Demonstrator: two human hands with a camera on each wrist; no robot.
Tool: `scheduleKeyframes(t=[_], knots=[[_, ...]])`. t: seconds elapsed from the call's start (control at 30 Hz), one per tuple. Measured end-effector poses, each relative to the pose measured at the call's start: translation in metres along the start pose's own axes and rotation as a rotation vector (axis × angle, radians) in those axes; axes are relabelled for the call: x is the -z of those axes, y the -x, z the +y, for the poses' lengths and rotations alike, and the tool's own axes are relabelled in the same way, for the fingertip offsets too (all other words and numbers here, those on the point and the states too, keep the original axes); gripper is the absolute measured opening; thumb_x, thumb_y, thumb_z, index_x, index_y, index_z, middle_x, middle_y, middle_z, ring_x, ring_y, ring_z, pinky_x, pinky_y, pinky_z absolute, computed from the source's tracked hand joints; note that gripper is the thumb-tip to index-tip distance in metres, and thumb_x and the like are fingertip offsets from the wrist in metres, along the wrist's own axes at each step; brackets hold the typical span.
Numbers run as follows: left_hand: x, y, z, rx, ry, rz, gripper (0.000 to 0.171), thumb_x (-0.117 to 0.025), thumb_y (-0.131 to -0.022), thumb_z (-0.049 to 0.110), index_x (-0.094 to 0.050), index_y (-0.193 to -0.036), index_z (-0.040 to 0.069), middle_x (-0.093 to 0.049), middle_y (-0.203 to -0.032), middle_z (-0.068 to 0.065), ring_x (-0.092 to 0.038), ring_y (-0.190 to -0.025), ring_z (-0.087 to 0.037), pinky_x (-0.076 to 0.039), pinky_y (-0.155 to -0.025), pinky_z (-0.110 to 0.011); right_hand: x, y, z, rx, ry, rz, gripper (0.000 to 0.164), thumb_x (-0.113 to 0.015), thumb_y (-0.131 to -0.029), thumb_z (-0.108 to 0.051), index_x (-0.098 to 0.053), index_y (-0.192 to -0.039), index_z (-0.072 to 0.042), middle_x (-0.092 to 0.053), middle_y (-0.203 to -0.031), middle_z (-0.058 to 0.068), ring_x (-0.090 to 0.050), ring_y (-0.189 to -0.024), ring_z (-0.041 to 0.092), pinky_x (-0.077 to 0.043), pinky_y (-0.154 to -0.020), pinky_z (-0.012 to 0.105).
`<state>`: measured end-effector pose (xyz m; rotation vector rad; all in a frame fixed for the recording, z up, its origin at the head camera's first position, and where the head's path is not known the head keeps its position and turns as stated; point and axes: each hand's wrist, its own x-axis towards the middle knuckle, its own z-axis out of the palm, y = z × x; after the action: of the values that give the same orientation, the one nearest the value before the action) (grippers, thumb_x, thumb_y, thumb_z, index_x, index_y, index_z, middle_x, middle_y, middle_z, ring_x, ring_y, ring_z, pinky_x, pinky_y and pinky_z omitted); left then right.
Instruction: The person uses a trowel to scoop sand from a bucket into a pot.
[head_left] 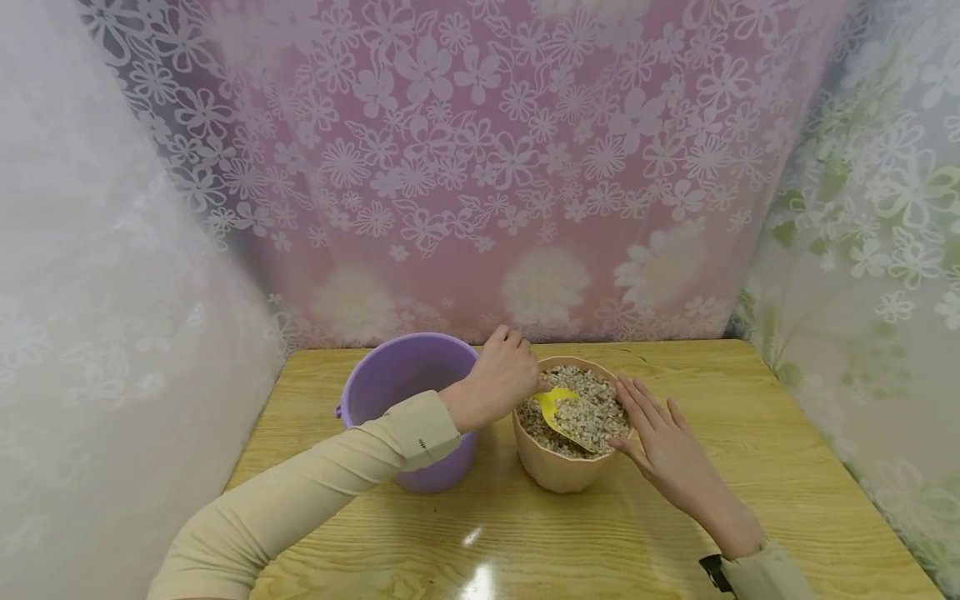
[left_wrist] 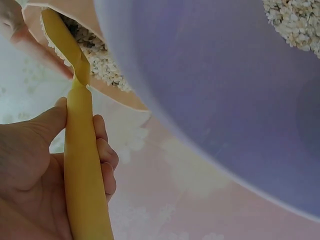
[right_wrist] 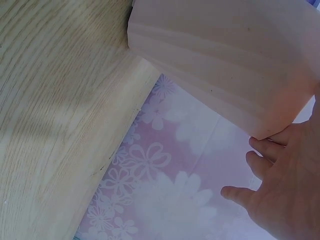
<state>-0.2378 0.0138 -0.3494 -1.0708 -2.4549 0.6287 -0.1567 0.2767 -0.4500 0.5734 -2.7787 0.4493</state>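
Note:
My left hand [head_left: 501, 379] grips the handle of a yellow hand shovel [head_left: 552, 407], thumb on one side and fingers round the other in the left wrist view. The shovel's blade lies in the pale gravel [head_left: 592, 417] that fills a peach-coloured flowerpot [head_left: 558, 473], and gravel sits on the blade. Against the pot's right rim rests my right hand [head_left: 675, 458], its fingers mostly straight. In the right wrist view its fingertips touch the pot's wall [right_wrist: 215, 65]. A purple bucket [head_left: 442, 471] stands left of the pot, partly hidden behind my left forearm.
Some similar gravel [left_wrist: 295, 25] lies inside the bucket, seen in the left wrist view. Both containers stand on a wooden table [head_left: 525, 550]. A pink floral curtain [head_left: 465, 208] hangs behind it, with pale sheets at both sides.

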Motion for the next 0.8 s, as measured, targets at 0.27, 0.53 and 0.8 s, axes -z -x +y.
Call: scheduleKeyframes(t=[0.27,0.53,0.8], knots=[[0.0009,0.0008,-0.0028,-0.027,-0.048,0.049,0.052,-0.043,-0.102,0.059,-0.065,-0.074,0.022,-0.064,-0.080,0.005,-0.044,-0.074,-0.015,-0.026,-0.075,-0.030,-0.0021,-0.0011,0.0022,-0.010,-0.014,-0.013,0.078,-0.055,-0.103,-0.043,-0.017,-0.162,-0.009,-0.023,-0.166,0.016,-0.019,-0.153,0.035,-0.015,-0.117,0.064],[0.0012,0.0012,-0.0041,-0.046,-0.061,0.051,0.051,-0.042,-0.103,0.059,-0.070,-0.082,0.021,-0.066,-0.086,0.004,-0.050,-0.080,-0.015,-0.032,-0.079,-0.030,-0.0025,-0.0017,0.0034,-0.011,-0.026,-0.016,0.078,-0.055,-0.103,-0.042,-0.017,-0.162,-0.008,-0.022,-0.166,0.016,-0.019,-0.153,0.036,-0.015,-0.117,0.065],[0.0015,0.0023,-0.0053,-0.056,-0.078,0.060,0.051,-0.041,-0.104,0.057,-0.072,-0.086,0.021,-0.067,-0.087,0.005,-0.048,-0.079,-0.015,-0.032,-0.079,-0.030,-0.0037,-0.0013,0.0043,0.002,-0.008,0.009,0.077,-0.056,-0.103,-0.042,-0.019,-0.162,-0.007,-0.024,-0.165,0.017,-0.021,-0.152,0.037,-0.017,-0.117,0.064]])
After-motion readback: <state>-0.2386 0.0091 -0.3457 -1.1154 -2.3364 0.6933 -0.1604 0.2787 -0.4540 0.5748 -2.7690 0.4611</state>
